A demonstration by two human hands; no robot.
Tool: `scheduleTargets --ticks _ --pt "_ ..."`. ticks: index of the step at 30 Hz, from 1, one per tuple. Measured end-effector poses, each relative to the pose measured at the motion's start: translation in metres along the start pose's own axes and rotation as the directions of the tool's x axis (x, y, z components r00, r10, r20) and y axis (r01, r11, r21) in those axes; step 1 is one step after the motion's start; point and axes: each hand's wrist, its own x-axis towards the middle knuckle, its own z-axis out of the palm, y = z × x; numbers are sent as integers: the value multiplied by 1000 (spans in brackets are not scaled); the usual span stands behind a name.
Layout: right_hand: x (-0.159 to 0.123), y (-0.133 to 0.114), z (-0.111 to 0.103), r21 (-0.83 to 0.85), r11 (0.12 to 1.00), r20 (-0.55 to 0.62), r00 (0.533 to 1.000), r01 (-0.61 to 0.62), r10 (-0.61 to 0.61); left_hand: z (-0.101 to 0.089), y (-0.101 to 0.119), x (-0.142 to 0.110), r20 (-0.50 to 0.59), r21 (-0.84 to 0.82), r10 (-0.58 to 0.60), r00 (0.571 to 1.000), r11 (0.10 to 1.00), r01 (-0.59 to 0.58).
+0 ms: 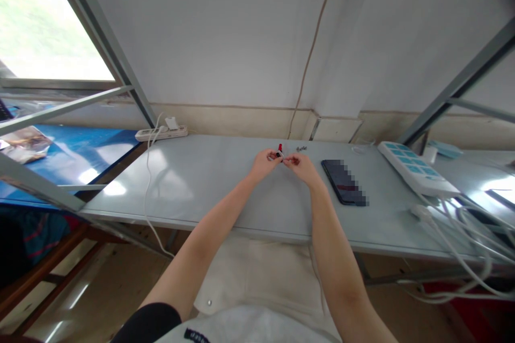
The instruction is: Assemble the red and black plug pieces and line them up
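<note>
Both of my hands meet above the grey-white desk (pixel 209 171). The fingers of my left hand (pixel 263 165) are closed on a small black, white and red object (pixel 280 148), its red end pointing up and away from me. It is too small to name exactly. Close against it, my right hand (pixel 300 166) is pinched; whether it grips part of the same object or some tiny piece cannot be made out. Just beyond my right hand lie several small metallic bits (pixel 301 148) on the desk.
To the right lies a dark phone (pixel 341 182), with a large white-and-blue power strip (pixel 418 169) and tangled white cables (pixel 462 257) past it. Another power strip (pixel 161 133) sits at the back left, its cable hanging over the front edge. Metal frame posts stand at both sides.
</note>
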Motion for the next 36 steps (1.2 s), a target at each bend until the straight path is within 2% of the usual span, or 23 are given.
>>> scheduleTargets --ticks 4,7,10,14,18,23,27,31,36 --pt "0 8 -1 -45 988 85 984 -150 154 4 -9 4 -37 170 21 999 985 -14" --pt "0 11 1 -132 969 56 974 -209 218 9 -17 7 -36 274 28 999 962 -17" --pt "-1 13 6 -198 953 -3 973 -229 233 15 -22 9 -13 313 20 1000 950 -15" --pt "-1 18 15 -232 952 -17 980 -198 199 20 -28 10 -23 393 -9 1000 919 17" --pt "-1 20 21 -253 946 -3 978 -203 209 22 -30 7 -31 517 -53 998 854 62" --pt "-1 17 21 -314 916 28 961 -251 273 19 -21 2 6 660 -89 996 749 63" --pt "-2 13 18 -346 900 44 954 -265 298 13 -12 -4 -14 710 31 999 704 -12" --pt "-2 11 17 -376 883 44 947 -280 319 9 -9 -12 74 718 180 981 673 -178" --pt "-1 10 18 -406 868 49 942 -286 333 9 -12 -20 135 742 226 965 622 -250"
